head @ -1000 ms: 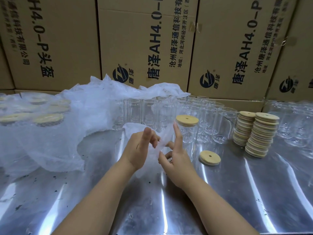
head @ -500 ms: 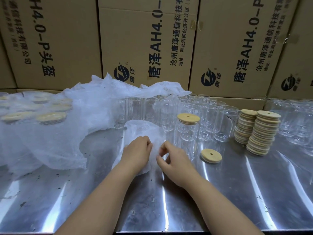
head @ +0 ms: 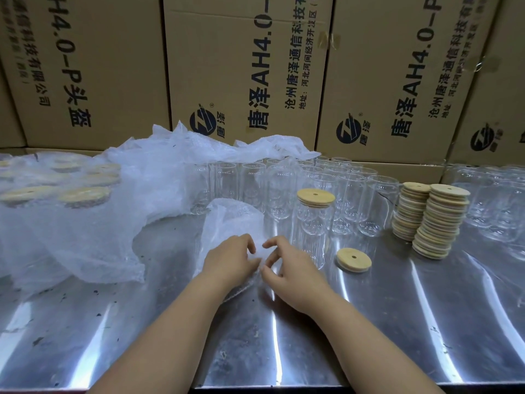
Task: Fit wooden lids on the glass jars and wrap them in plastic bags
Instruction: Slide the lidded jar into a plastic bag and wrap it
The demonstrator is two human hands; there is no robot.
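A small plastic bubble bag lies on the steel table in front of me. My left hand and my right hand meet at its near edge, and the curled fingertips of both pinch the plastic. Just right of the bag stands a glass jar capped with a wooden lid. One loose wooden lid lies flat on the table beside that jar. Two stacks of wooden lids stand further right.
Several empty glass jars stand in rows behind the capped jar, more at the far right. A large bubble-wrap sheet covers lidded jars on the left. Cardboard boxes wall off the back.
Both hands have come down from a raised position to the table, and their fingers have closed on the bag's near edge. The bag now lies lower and flatter.
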